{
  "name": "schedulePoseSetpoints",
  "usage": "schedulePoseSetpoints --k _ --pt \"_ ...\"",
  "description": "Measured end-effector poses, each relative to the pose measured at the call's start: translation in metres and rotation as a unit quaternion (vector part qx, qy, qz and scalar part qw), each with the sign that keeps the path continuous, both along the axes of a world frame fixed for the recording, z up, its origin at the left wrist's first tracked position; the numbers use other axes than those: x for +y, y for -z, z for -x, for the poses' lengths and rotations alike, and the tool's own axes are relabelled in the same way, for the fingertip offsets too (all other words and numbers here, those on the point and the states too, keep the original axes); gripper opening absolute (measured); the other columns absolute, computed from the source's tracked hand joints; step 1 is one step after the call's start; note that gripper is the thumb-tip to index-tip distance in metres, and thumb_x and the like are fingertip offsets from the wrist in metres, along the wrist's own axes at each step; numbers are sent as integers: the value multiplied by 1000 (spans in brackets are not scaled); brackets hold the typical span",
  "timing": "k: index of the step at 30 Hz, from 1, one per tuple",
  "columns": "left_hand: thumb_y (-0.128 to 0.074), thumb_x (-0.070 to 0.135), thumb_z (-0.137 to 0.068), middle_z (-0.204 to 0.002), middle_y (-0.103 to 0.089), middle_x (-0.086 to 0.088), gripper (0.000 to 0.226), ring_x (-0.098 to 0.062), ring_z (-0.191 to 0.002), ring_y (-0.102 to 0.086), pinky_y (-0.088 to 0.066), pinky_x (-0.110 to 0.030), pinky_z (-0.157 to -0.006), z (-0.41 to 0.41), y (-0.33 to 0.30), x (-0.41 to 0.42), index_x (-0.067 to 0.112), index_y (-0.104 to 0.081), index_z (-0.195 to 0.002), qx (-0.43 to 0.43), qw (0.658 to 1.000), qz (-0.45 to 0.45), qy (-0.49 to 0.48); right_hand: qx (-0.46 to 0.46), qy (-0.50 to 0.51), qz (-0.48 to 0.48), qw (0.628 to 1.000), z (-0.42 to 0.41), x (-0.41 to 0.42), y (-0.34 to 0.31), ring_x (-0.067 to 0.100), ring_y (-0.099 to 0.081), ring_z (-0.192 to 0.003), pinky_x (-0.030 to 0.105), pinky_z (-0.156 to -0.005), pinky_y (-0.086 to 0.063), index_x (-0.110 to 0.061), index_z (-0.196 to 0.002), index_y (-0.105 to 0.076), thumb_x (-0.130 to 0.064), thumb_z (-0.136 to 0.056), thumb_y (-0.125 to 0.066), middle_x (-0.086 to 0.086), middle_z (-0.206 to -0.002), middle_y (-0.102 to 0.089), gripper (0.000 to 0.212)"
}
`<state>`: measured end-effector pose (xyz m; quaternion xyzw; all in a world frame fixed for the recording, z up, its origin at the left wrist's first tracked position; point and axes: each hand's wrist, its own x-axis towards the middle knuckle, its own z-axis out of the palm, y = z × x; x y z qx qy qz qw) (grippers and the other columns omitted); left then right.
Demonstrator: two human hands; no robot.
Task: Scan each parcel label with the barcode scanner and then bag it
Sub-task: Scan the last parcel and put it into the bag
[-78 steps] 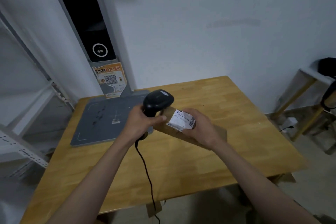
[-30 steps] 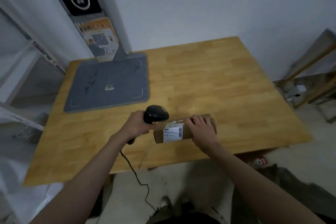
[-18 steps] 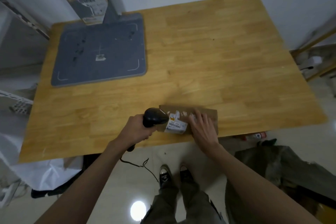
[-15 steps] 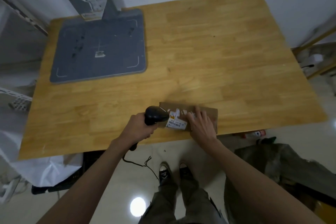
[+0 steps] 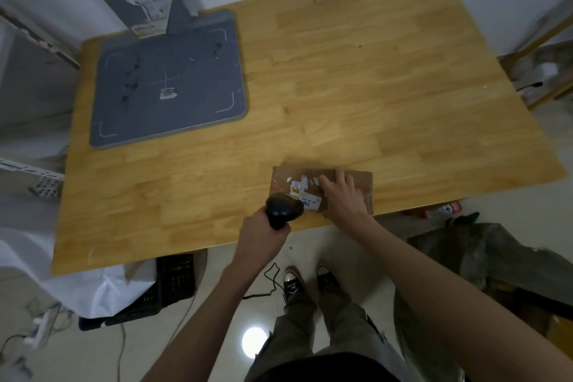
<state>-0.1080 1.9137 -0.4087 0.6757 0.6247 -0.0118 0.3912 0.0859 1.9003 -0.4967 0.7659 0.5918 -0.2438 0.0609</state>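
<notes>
Item one, nearest us: our left hand point(image 5: 262, 234), fingers curled round the grip of the black barcode scanner point(image 5: 283, 209), whose head points at the parcel just beside it. Its cord point(image 5: 269, 285) trails down to the floor by our shoes.

Item two: our right hand point(image 5: 342, 200), fingers straight and spread, pressing flat on the top of the parcel; it pins the box and does not clasp it.

Item three: the cardboard parcel point(image 5: 361, 178), a flat brown box lying at the near edge of the wooden table point(image 5: 372, 87), right of centre. A white label point(image 5: 308, 200) with a barcode sits on its near left part, next to the scanner head. We judge it light and stiff, the card rough enough not to slip, though shiny tape across the top could be slick. We would take it by the long edges, thumb beneath and fingers above, keeping clear of the label. Contents unknown, so we would not squeeze hard.

Item four, farther left: a grey scanning pad point(image 5: 167, 80) on the table, its post rising at the back edge.

Bagging is not yet done.
</notes>
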Motion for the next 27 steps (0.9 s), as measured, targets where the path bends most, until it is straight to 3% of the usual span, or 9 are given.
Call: schedulePoseSetpoints --k 4,11,21,27 --pt "-65 12 -81 -60 -56 -1 9 -17 -56 -54 -40 -28 -52 3 3 -9 6 -59 -81 7 1000 -14 1 3 3 2 1000 -1 0 0 40 -36 -131 49 -93 -49 -19 -136 -34 -23 -80 -80 19 -152 -21 73" --pt "-67 13 -83 -62 -59 0 8 -12 -53 -54 -39 -21 -48 5 5 -19 11 -60 -86 -10 1000 -19 -21 13 17 -18 1000 -1 -2 3 37 -40 -128 48 -93 -49 -19 -134 -36 -21 -81 -79 15 -146 -26 68" --pt "-65 15 -84 -67 -67 -7 6 -24 -64 -68 -54 -33 -58 0 -2 -25 10 -61 -83 -1 999 -18 -41 17 15 -19 1000 -2 -2 4 35 -41 -129 49 -97 -50 -21 -136 -35 -25 -79 -83 14 -146 -27 75" --pt "-63 14 -84 -69 -68 -12 9 -27 -66 -68 -52 -35 -58 2 -6 -29 5 -61 -82 19 999 -17 -39 15 14 -10 1000 -2 -2 3 35 -41 -127 48 -95 -51 -20 -137 -35 -25 -78 -83 15 -146 -25 76"
